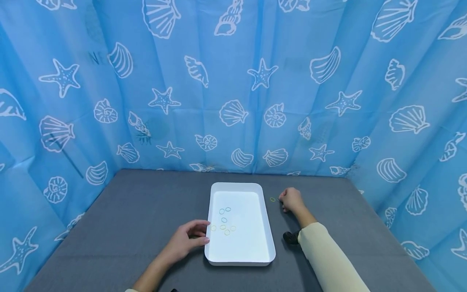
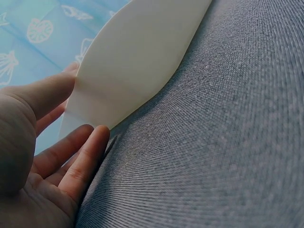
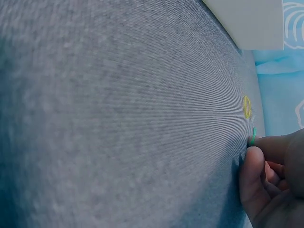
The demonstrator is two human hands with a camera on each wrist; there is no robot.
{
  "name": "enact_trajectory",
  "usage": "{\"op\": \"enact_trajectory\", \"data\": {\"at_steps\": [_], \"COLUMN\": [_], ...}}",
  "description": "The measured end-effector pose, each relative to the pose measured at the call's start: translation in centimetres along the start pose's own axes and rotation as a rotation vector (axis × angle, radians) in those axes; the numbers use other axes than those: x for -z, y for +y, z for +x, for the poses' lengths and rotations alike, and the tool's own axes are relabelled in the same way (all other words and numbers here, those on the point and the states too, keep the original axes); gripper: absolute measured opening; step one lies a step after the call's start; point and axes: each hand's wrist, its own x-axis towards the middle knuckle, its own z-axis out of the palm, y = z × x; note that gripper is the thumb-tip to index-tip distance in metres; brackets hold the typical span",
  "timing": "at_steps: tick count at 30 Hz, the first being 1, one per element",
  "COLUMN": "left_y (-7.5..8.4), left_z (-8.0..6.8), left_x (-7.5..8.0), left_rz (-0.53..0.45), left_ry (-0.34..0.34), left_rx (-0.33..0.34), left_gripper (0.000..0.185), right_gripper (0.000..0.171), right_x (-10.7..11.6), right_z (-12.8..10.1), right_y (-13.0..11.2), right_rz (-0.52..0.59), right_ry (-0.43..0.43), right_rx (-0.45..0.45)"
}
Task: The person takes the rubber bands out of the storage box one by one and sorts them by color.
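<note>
The right hand [image 1: 290, 199] rests on the grey table [image 1: 138, 211] with its fingertips pinched on a small green rubber band [image 3: 253, 136], which stands on edge at the tips where they meet the cloth, probably because it is being lifted off the surface. Just beyond that pinch, a little toward the tray, a yellow band [image 1: 272, 199] lies flat on the table, apart from the fingers. The left hand [image 1: 187, 239] has its fingers curled round the near left rim of the white tray [image 1: 238, 259], thumb on the outer wall, seemingly to steady it. Inward from that grip, several blue and yellow bands [image 1: 224, 221] lie loose and flat on the tray floor. The tray's long axis runs away from the person, toward the shell-printed curtain [image 1: 233, 81]; the rings themselves have no clear direction. A dark strap piece [image 1: 290, 237] sits at the right wrist
</note>
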Motion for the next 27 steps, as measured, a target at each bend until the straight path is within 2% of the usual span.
{"op": "enact_trajectory", "data": {"at_steps": [9, 16, 21, 27], "left_y": [0.5, 0.4, 0.2, 0.1], "left_z": [-0.1, -0.1, -0.1, 0.0], "left_x": [-0.1, -0.1, -0.2, -0.2], "left_rz": [-0.003, -0.003, -0.002, -0.018], "left_ry": [-0.006, -0.006, -0.011, -0.002], "left_rx": [0.014, 0.008, 0.015, 0.007], "left_gripper": [0.048, 0.047, 0.047, 0.048], "right_gripper": [0.011, 0.006, 0.012, 0.02], "right_x": [-0.2, 0.2, 0.3, 0.5], "right_z": [-0.2, -0.5, -1.2, -1.6], "right_y": [0.5, 0.3, 0.3, -0.9], "right_rz": [0.034, 0.174, 0.241, 0.402], "right_ry": [0.027, 0.033, 0.053, 0.048], "right_rx": [0.021, 0.004, -0.005, -0.027]}}
